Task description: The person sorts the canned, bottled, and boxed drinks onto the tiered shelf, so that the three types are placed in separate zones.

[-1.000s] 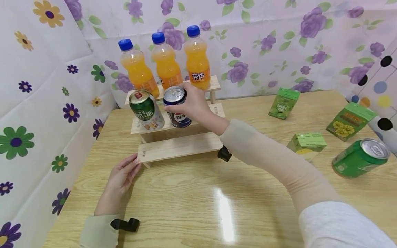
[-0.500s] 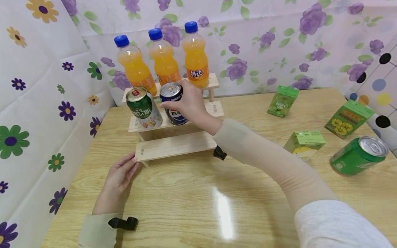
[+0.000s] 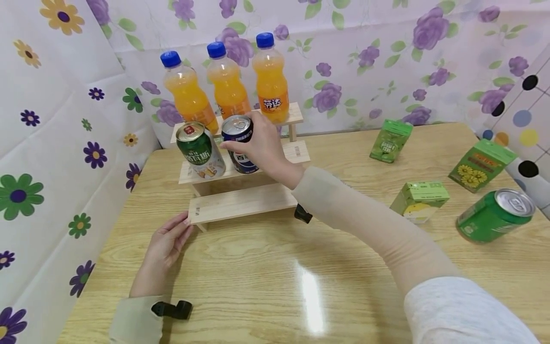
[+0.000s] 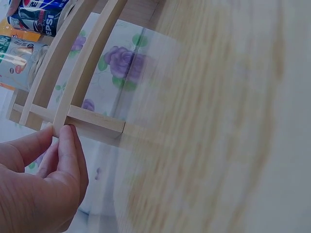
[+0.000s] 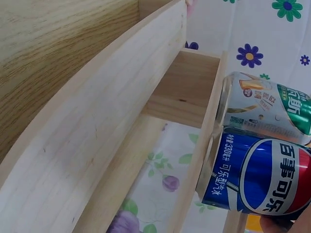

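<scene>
My right hand (image 3: 265,143) grips a blue Pepsi can (image 5: 262,174) by its upper part, thumb at the front. The can is upright at the middle step of a small wooden tiered rack (image 3: 240,203). Close on its left stands a green and white can (image 3: 201,150) on the same step. With thumb and fingertips, my left hand (image 4: 46,182) pinches the left end of the rack's lowest step, also seen in the head view. On the top step stand three orange soda bottles (image 3: 189,93) with blue caps. My right fingers are partly hidden behind the Pepsi can.
To the right on the wooden table (image 3: 240,282) are a green carton (image 3: 390,141), a carton with yellow flowers (image 3: 481,166), a light green carton (image 3: 420,200) and a green can (image 3: 494,215). Flowered cloth (image 3: 335,62) hangs behind and on the left.
The Pepsi can and my right hand have shifted very slightly left, closer to the green and white can. My left hand keeps its hold on the rack. The head view has moved a little.
</scene>
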`<move>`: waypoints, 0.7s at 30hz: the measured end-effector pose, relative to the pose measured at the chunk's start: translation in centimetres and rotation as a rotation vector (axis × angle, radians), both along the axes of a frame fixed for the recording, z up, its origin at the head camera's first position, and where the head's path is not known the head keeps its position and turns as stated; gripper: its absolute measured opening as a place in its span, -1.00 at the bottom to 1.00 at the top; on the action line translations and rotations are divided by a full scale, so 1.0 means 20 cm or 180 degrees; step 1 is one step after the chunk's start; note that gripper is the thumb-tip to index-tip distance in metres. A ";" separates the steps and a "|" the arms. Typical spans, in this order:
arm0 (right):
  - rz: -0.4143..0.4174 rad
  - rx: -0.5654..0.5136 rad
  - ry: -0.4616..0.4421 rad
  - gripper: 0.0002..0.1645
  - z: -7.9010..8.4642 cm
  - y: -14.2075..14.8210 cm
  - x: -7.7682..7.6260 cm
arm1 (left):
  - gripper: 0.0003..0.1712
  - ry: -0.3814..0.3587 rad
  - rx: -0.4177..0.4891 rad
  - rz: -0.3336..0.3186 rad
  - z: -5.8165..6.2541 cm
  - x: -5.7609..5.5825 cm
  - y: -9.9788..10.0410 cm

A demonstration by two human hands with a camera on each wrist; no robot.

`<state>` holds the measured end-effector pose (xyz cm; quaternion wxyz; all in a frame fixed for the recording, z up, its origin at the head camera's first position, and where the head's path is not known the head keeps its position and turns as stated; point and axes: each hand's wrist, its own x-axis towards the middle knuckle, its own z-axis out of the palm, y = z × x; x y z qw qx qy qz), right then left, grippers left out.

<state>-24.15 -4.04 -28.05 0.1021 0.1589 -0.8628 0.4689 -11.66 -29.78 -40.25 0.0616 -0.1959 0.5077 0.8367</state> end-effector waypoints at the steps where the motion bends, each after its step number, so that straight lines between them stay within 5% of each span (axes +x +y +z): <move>1: 0.0018 -0.0011 -0.0007 -0.08 0.00 0.00 0.00 | -0.66 -0.0010 -0.0005 0.0000 0.00 0.00 0.00; 14: 0.0285 -0.0153 -0.0218 0.15 0.04 0.11 0.07 | -0.66 -0.0081 -0.0094 0.0001 0.01 0.01 -0.01; 21: 0.0342 -0.0246 0.0183 0.05 0.08 0.30 0.14 | -0.66 -0.0071 -0.0066 -0.0020 0.01 0.01 0.00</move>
